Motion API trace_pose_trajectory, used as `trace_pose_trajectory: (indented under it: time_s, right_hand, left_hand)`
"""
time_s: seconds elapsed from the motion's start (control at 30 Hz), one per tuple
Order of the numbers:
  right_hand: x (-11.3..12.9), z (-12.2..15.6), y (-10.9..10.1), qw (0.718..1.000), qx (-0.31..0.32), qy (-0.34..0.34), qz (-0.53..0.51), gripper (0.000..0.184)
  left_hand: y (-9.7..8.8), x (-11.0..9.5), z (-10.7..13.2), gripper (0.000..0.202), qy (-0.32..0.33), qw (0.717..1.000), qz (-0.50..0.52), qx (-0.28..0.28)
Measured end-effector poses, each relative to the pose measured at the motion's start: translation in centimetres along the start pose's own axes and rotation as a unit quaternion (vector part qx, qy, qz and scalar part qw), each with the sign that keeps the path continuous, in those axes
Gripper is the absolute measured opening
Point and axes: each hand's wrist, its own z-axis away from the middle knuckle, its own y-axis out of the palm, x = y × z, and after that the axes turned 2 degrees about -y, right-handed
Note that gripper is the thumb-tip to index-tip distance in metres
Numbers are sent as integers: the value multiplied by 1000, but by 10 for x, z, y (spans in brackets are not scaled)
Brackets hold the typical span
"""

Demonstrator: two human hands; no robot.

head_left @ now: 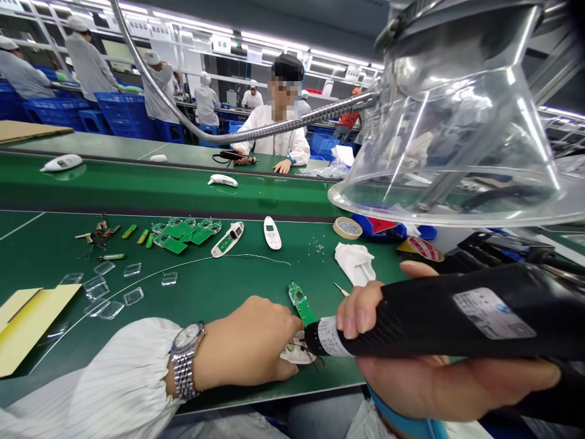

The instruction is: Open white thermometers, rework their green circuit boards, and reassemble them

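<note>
At the table's front edge, my left hand [249,341] is closed on a small white plastic housing [292,355] with thin red and black wires. My right hand [411,378] wraps round a black electric screwdriver [425,317], whose nose points left over the housing. The screwdriver hides the bit tip and part of the housing, so I cannot tell whether they touch. A green circuit board [299,300] lies just beyond the housing. Farther back rest a white shell with a board in it [228,239] and a white cover with a window [271,233].
A clear funnel-shaped hood [457,158] hangs at the upper right. Left lie stacked circuit boards [183,231], several clear plastic windows [109,310] and yellow card [31,329]. Screws fill a round dish [347,228]. A co-worker [278,134] sits across the green conveyor [150,188].
</note>
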Motion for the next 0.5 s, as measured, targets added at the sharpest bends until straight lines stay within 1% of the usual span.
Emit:
trace_pose_trajectory:
  time_s: [0.17, 0.27, 0.4, 0.5]
  right_hand:
    - [0, -5, 8, 999, 32, 27, 4, 51]
    - [-2, -10, 13, 999, 19, 32, 7, 53]
    - [-4, -12, 14, 999, 7, 39, 17, 56]
    - [-3, -11, 13, 999, -5, 25, 24, 55]
  left_hand:
    - [1, 0, 0, 22, 0, 1000, -17, -18]
    - [2, 0, 1, 22, -2, 1000, -14, -24]
    - [4, 0, 1, 21, -4, 1000, -7, -28]
    - [4, -1, 2, 21, -10, 1000, -10, -28]
